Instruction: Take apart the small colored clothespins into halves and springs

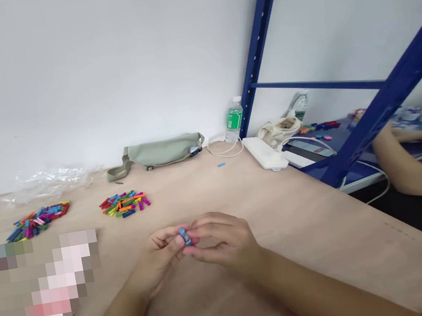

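Both hands meet over the near middle of the table. Between their fingertips is a small blue clothespin [185, 236], partly covered by the fingers. My left hand [165, 249] pinches it from the left, thumb on its near side. My right hand [222, 239] closes on it from the right with thumb and fingertips. Beyond the hands lies a pile of small coloured clothespins [125, 203], and a second pile of coloured clothespins [39, 220] sits further left. A loose flat blue piece [221, 165] lies near the back of the table.
A grey-green pouch bag [165, 151], clear plastic wrap [49, 183] and a water bottle [234, 120] stand along the wall. A white case [265, 153] lies beside the blue metal frame [255, 37]. At the right is another person's arm [410, 167]. Something blurred [58, 286] lies left.
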`<control>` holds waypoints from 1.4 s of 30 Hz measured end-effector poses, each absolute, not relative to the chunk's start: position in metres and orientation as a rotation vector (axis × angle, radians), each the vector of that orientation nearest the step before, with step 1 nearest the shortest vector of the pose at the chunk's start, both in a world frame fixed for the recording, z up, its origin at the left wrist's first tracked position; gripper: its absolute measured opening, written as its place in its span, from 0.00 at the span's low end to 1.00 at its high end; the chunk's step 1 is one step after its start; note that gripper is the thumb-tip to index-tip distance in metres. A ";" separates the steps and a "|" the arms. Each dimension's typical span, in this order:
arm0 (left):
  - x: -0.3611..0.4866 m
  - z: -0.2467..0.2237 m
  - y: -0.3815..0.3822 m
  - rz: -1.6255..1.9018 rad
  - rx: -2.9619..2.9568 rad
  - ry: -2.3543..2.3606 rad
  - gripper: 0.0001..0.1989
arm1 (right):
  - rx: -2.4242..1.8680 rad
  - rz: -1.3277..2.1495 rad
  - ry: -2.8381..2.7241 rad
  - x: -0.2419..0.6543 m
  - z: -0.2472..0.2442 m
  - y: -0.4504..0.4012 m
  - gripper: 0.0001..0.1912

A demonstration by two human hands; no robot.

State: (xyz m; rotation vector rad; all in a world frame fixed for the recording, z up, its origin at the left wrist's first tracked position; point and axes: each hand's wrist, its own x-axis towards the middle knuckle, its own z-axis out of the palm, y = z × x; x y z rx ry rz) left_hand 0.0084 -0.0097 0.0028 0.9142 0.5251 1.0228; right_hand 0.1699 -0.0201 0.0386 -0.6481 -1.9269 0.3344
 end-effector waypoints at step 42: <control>0.008 0.020 -0.013 0.980 1.320 0.750 0.09 | -0.769 1.278 -1.511 0.170 0.026 -0.006 0.12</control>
